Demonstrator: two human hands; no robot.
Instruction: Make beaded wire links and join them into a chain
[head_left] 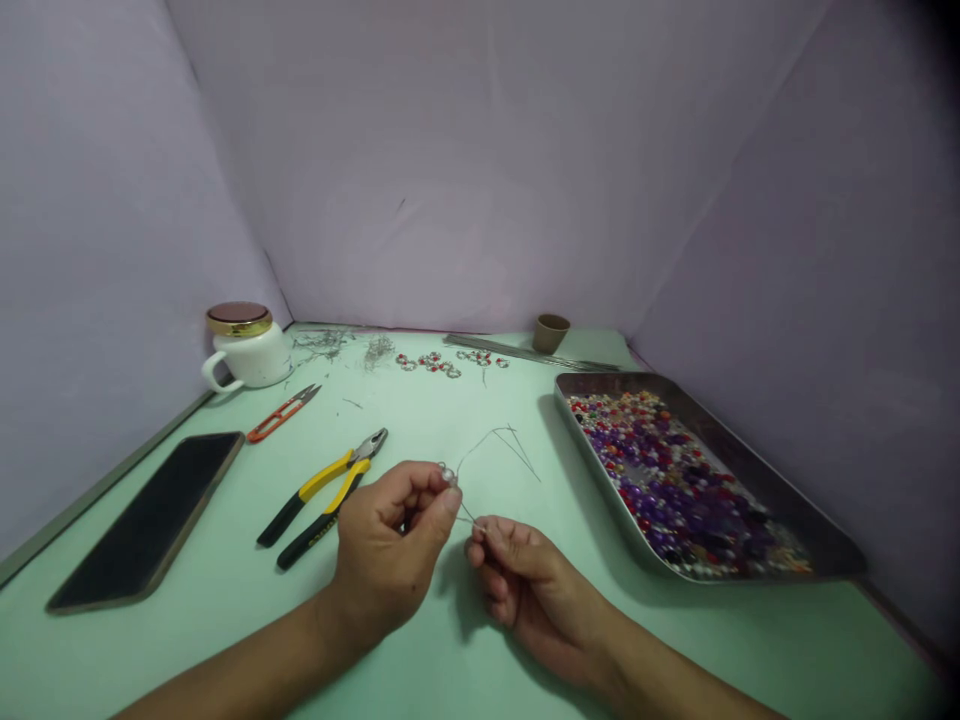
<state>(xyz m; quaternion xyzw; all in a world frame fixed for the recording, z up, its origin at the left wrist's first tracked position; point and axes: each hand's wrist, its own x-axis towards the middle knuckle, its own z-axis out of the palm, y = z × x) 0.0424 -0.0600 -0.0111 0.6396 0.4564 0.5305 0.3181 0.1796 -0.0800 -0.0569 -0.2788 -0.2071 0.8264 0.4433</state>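
Between thumb and forefinger, my left hand point(394, 540) pinches a small cluster of pale, shiny beads point(448, 474) strung on thin wire. Part of the cluster is hidden behind the fingertips. My right hand point(536, 590), lower and to the right, is closed on a strand of the thin wire point(470, 517) that runs up to the left hand. Another length of the wire loops out above the hands and bends back at a sharp angle on the right. Combination pliers point(330, 497) with yellow and black handles lie partly open just left of my left hand.
A metal tray point(600, 470) of mixed beads point(660, 480) stands at right. At left are a phone point(154, 520), orange thread snips point(283, 414) and a lidded white mug point(251, 358). Along the back lie wire scraps point(322, 345), red-beaded wire pieces point(435, 364), straight wires point(525, 352) and a brown cup point(550, 334).
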